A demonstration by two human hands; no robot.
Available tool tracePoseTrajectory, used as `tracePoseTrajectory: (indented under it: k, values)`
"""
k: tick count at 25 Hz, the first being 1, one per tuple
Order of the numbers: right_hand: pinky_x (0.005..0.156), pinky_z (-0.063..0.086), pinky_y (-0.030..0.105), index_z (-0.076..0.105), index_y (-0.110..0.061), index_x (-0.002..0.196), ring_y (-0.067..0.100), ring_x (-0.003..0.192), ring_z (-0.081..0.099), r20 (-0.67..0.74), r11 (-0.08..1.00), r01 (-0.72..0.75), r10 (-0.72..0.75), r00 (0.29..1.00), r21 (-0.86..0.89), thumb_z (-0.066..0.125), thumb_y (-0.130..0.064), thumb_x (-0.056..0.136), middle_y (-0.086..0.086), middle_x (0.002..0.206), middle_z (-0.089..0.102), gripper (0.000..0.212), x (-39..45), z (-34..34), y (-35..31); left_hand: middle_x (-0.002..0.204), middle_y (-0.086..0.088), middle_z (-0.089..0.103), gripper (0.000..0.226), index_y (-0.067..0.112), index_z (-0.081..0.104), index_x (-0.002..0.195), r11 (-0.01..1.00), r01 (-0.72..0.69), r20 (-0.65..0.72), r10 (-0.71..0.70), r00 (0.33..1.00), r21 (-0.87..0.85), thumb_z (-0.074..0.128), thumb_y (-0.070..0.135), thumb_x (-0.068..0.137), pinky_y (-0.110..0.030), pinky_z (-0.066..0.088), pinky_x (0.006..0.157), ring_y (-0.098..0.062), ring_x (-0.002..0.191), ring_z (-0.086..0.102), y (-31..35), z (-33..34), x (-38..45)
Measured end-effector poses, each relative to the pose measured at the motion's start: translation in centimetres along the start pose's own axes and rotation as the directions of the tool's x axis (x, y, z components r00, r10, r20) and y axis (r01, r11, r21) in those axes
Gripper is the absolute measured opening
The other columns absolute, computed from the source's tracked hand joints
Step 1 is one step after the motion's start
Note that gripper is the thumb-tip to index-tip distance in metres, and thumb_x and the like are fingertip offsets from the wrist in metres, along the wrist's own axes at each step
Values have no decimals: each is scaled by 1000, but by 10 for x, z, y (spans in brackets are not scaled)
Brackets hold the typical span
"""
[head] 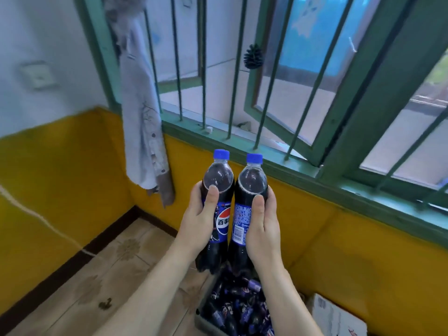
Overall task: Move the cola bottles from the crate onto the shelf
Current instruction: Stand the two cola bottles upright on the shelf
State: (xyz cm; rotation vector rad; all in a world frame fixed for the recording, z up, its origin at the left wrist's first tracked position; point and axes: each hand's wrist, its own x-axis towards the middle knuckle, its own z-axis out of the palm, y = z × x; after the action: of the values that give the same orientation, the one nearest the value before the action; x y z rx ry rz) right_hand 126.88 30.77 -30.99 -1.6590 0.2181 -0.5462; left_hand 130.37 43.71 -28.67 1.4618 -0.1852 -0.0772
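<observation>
I hold two cola bottles upright, side by side, in front of the yellow wall under the window. My left hand (201,214) grips the left cola bottle (219,185), dark with a blue cap and a blue logo label. My right hand (260,219) grips the right cola bottle (249,187), its label showing small print. Below them on the floor lies the crate (206,323), filled with several more cola bottles (240,309) lying down. No shelf is in view.
A green barred window (230,93) with a sill runs above the yellow wall. A pale curtain (143,117) hangs at the corner on the left. A white cardboard box (337,318) sits right of the crate. Tiled floor (104,275) spreads to the left.
</observation>
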Motion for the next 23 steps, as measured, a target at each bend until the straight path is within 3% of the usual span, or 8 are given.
tracePoseTrajectory:
  k: [5,9,12,16,20,23]
  values:
    - [90,48,13,40,-31,148,-7,117,59,236,994,76,-94,967,84,41,-49,99,-28,128,61,52,-25,30,-26,127,15,66,51,35,47,137,996,-70,-254,80,964,47,46,64,94,-42,51,103,-8,118,64,17,-36,-50]
    - [89,51,16,39,-34,147,-7,115,59,415,985,91,-145,898,148,44,-55,94,-34,124,60,56,-59,71,-53,119,21,67,49,30,47,137,985,-144,-437,171,883,94,44,54,94,-28,56,92,-3,112,65,40,-77,-101]
    - [91,53,19,38,-32,150,-6,117,59,516,973,101,-195,834,206,44,-56,93,-29,129,59,62,-92,102,-74,119,20,67,47,27,46,137,974,-179,-543,225,809,137,44,48,95,-20,55,86,-2,113,65,57,-108,-142]
    - [89,52,14,40,-30,149,-9,117,58,643,951,79,-262,719,299,46,-55,92,-26,130,59,63,-154,142,-106,116,21,68,43,30,45,134,961,-193,-672,275,688,196,45,46,94,-17,54,82,-2,111,65,81,-152,-212]
    - [93,58,29,41,-29,148,-2,117,61,741,934,25,-298,602,355,45,-58,93,-20,129,62,62,-229,175,-135,111,26,68,41,33,45,132,941,-183,-777,337,531,283,47,45,92,-10,51,79,7,106,64,106,-189,-293]
    - [94,57,34,42,-30,147,1,118,62,803,924,-11,-327,498,383,45,-64,93,-19,129,63,64,-286,195,-154,117,23,67,44,31,47,134,936,-149,-843,352,406,319,48,46,93,-18,53,86,3,110,64,114,-213,-354]
